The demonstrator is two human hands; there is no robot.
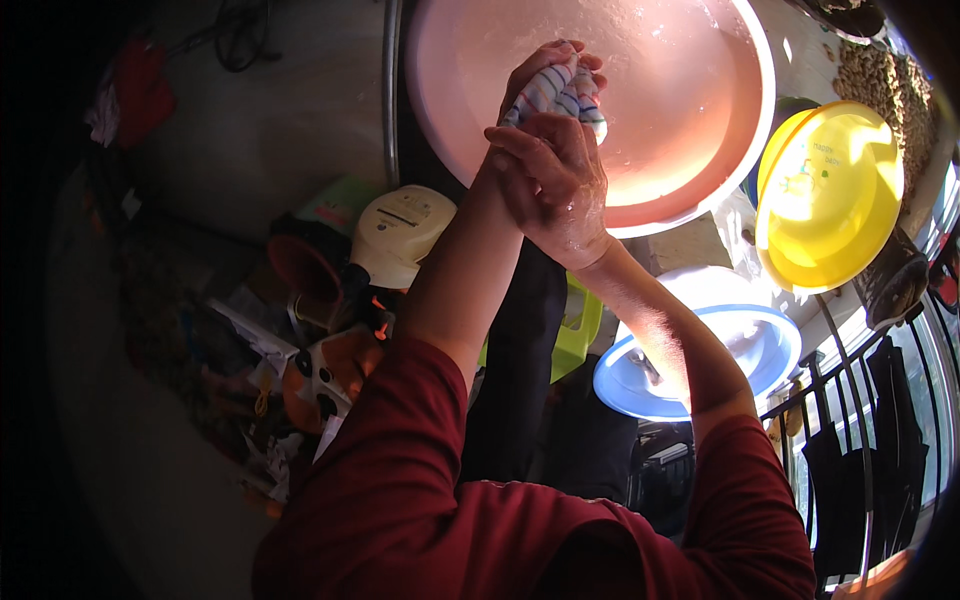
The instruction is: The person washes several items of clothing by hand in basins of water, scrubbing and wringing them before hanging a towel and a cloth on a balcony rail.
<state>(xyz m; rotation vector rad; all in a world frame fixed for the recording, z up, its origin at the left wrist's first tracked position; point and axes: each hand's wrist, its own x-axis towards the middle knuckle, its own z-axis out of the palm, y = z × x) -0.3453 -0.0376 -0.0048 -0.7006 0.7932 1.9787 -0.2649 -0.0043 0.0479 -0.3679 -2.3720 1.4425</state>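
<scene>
A wet-looking white cloth with coloured stripes [548, 92] is bunched between my hands, above the near left part of a large pink basin [752, 120]. My left hand [527, 72] is closed round the cloth at its far side, with fingertips curling over the top. Nearer to me, my right hand [565, 185] is closed at the lower end of the cloth, its fingers bent across my left wrist. The right palm hides part of the cloth and the wrist. My right hand's skin glistens with wet. Light cloudy water [660, 90] lies in the basin.
To the right stands a tilted yellow basin [835, 200]; a blue-rimmed basin [620, 385] sits below it. A cream-coloured lidded container [400, 235] and assorted clutter are at the left. A green plastic item [575, 335] shows between my arms. Black railings [850, 390] stand at lower right.
</scene>
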